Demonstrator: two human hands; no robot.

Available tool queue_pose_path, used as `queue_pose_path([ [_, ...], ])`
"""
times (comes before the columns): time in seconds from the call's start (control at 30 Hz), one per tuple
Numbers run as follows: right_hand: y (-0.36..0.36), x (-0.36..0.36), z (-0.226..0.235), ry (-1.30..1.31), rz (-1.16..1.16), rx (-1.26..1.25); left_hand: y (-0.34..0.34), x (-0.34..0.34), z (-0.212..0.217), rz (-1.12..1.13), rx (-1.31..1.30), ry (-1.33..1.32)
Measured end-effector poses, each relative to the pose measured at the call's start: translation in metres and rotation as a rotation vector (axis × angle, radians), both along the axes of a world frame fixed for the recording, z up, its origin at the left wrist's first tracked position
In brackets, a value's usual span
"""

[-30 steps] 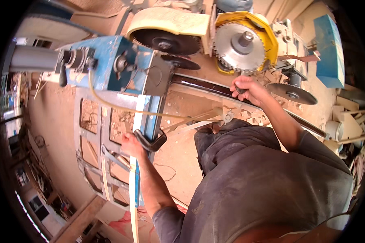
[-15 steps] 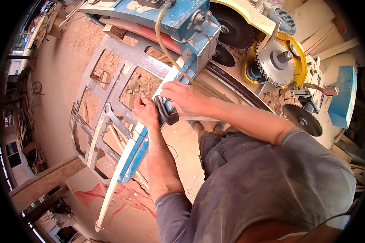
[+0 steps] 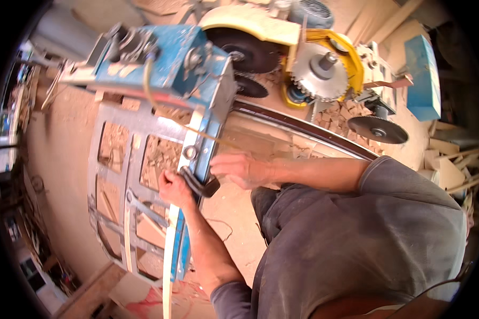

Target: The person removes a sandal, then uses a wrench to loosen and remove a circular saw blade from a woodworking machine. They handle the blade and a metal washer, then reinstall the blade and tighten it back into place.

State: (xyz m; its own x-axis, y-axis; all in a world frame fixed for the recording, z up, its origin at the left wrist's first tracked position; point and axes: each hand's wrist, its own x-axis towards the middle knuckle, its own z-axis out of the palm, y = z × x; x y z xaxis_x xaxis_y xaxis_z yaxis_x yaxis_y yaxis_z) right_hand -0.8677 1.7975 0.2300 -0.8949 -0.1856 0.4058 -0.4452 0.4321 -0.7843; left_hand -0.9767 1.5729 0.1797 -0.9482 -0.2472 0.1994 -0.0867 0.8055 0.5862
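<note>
Left hand (image 3: 174, 189) is curling at the black clamp (image 3: 198, 186), its grip unclear | right hand (image 3: 242, 169) is hovering, blurred, just right of the blue rail (image 3: 183, 247), its hold impossible to tell | clamp is straddling rail and pale strip (image 3: 170, 239) | ring (image 3: 190, 152) is sitting on strip, near clamp

Hands (image 3: 174, 189) beside black C-shaped piece (image 3: 199, 184), sawblade (image 3: 310, 80)

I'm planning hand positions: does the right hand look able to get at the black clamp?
Probably yes: the right hand is close to the black clamp, with nothing visible between them.
</note>
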Motion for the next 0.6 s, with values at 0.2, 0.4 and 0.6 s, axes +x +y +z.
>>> queue_pose_path([
  [0.2, 0.137, 0.078, 0.012, -0.652, -0.714, -0.577, 0.005, 0.006, 0.009, -0.020, 0.046, -0.096],
  [0.4, 0.283, 0.084, -0.006, -0.317, -1.209, -1.066, 0.000, 0.000, 0.003, 0.013, -0.077, -0.095],
  [0.6, 0.330, 0.050, 0.009, -0.342, -0.952, -1.345, 0.004, -0.006, 0.005, -0.001, -0.062, -0.178],
])
